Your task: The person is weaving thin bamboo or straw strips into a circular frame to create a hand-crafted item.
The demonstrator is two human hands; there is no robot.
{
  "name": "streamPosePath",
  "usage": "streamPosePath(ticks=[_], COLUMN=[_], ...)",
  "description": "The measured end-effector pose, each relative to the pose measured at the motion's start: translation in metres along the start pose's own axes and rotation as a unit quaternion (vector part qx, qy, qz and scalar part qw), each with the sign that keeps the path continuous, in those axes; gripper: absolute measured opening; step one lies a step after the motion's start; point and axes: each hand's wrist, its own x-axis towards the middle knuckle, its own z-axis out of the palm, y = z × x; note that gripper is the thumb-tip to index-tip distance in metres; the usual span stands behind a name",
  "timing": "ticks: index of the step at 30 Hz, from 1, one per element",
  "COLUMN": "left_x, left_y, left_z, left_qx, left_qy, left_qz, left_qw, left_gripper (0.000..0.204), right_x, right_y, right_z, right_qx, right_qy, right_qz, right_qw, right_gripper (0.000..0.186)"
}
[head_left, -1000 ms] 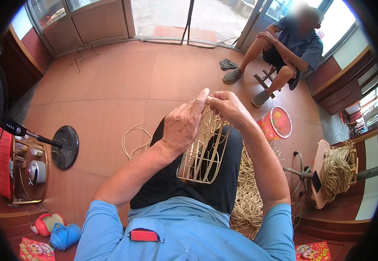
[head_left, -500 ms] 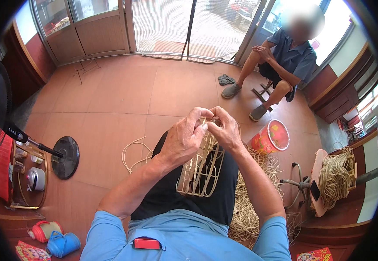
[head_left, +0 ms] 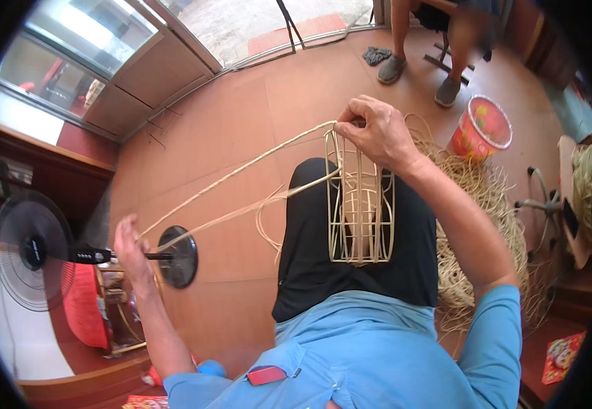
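Head view: right hand (head_left: 380,131) pinching at the top of the cane frame (head_left: 359,223), left hand (head_left: 132,253) well apart

The thumb and forefinger of the right hand are pressed together on the end of the upper strand (head_left: 269,151), right at the frame's top left corner. Below that pinch, the open, barred frame lies along the dark trousers (head_left: 303,273), its squared end nearest the wearer's blue shirt (head_left: 378,334).

From the pinch, the upper strand slopes down and leftward to the left hand. The lower strand (head_left: 309,185) also runs from the left hand, reaching the frame's left side just below the pinch. The left hand is blurred, so whether its fingers are clamped on the strands cannot be told.

Just right of the left hand is the round black fan base (head_left: 180,262); to its left stands the fan head (head_left: 33,252). Between the hands, lower than the pinch, a loose coil (head_left: 260,225) lies on the tiled floor (head_left: 228,286). Right of the pinch, partly behind the forearm (head_left: 463,218), spreads a heap of pale strands (head_left: 477,198), with a red bucket (head_left: 465,141) near its far edge. Beyond the right hand are a seated person's grey shoes (head_left: 392,69).
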Motion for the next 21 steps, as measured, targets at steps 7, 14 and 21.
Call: streamPosePath(ticks=[7, 14, 21], left_x=[0.039, 0.077, -0.102], left_y=[-0.021, 0.004, 0.083], left_z=[-0.128, -0.071, 0.211], left_qx=[0.106, 0.611, 0.148], left_qy=[0.024, 0.024, -0.347], left_qz=[-0.095, 0.273, 0.155], left_qw=[0.990, 0.743, 0.913], left_gripper=[0.049, 0.031, 0.045], right_x=[-0.005, -0.001, -0.001], right_y=[-0.003, 0.004, 0.005], right_z=[0.012, 0.014, 0.006], right_qx=[0.019, 0.025, 0.025], right_qy=[-0.010, -0.001, 0.013], right_qz=[-0.003, 0.009, 0.011], right_qw=[1.000, 1.000, 1.000], right_gripper=[0.022, 0.024, 0.024])
